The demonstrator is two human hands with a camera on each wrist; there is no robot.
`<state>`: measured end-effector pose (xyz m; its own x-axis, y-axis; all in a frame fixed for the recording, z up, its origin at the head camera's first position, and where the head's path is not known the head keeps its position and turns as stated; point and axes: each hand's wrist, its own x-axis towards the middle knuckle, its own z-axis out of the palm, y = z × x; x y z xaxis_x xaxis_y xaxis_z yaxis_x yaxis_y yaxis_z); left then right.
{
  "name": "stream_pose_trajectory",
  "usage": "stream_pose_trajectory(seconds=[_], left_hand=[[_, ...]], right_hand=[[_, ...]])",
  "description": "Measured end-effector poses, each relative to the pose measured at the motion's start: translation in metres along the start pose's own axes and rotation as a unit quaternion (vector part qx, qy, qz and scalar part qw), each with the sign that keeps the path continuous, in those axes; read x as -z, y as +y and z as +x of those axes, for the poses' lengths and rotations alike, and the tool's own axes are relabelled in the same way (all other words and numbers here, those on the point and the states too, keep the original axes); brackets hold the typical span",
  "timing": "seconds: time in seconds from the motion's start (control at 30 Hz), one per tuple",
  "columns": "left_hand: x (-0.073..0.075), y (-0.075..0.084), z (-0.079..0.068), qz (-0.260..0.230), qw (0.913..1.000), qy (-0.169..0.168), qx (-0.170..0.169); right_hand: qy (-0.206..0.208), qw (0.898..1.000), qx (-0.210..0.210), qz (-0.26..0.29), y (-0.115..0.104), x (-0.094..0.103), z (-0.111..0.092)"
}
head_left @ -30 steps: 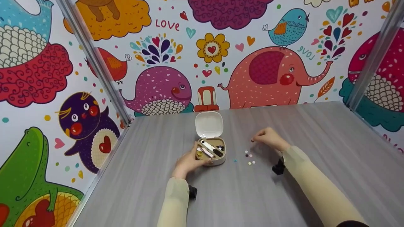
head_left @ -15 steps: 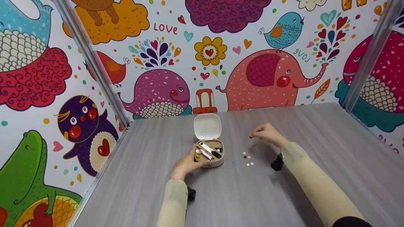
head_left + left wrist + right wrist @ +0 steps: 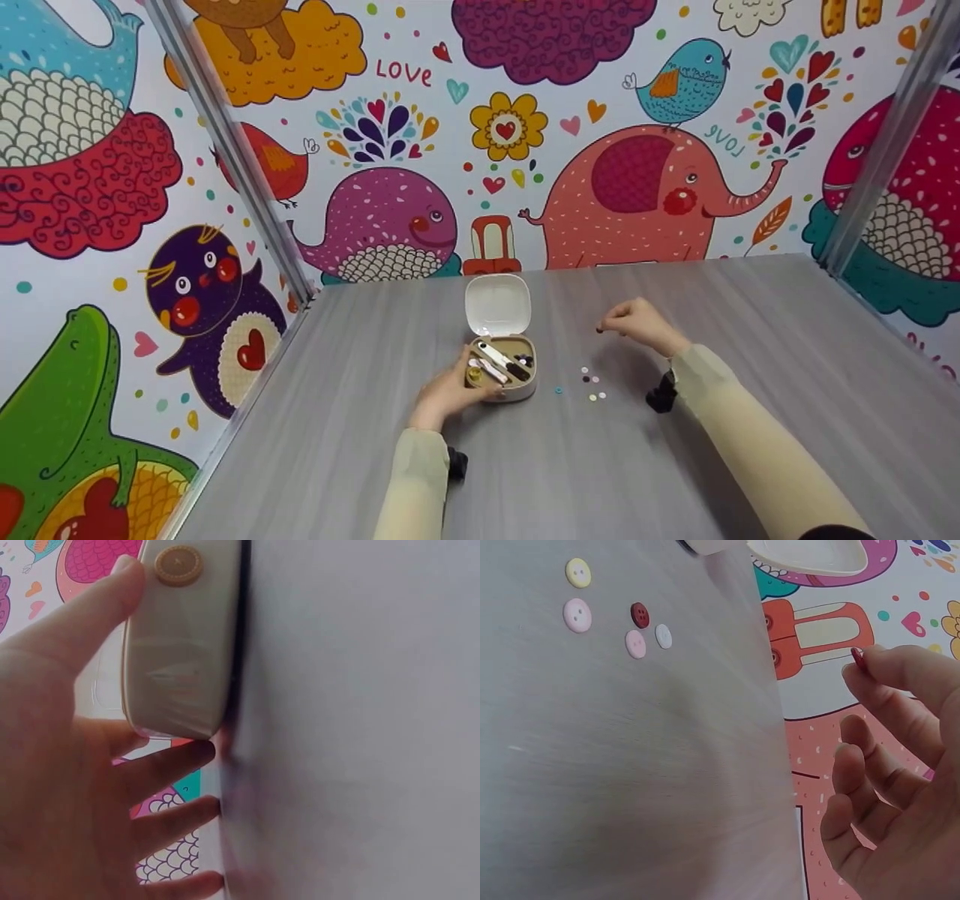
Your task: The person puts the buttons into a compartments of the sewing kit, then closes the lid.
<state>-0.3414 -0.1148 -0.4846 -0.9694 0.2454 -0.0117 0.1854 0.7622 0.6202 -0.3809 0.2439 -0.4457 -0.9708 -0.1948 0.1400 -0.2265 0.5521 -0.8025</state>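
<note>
My left hand (image 3: 446,390) grips the left side of a small sewing box (image 3: 517,394), thumb at its front and fingers along the side. In the left wrist view, a round brown button-like knob (image 3: 178,565) shows on the box's front. Its white lid (image 3: 498,304) stands raised at the back. Inside lie a long white-and-black tool (image 3: 502,358), a gold-coloured round piece (image 3: 474,373) and some dark buttons (image 3: 524,361). To the right of the box, above the table, my right hand (image 3: 641,326) pinches a dark red button (image 3: 858,658) between thumb and index finger.
Several loose buttons lie on the grey table (image 3: 570,465) between box and right hand: yellow (image 3: 578,572), pink (image 3: 577,616), dark red (image 3: 640,615) and white (image 3: 664,636) ones. A teal button (image 3: 559,391) sits nearer the box. Printed walls (image 3: 502,187) stand behind and beside the table.
</note>
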Motion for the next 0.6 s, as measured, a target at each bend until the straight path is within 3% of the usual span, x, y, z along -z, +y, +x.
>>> stream_pose_trajectory(seconds=[0.6], left_hand=[[0.002, 0.003, 0.000, -0.004, 1.0000, -0.009, 0.003]], right_hand=[[-0.030, 1.000, -0.004, 0.009, -0.001, -0.028, 0.005]])
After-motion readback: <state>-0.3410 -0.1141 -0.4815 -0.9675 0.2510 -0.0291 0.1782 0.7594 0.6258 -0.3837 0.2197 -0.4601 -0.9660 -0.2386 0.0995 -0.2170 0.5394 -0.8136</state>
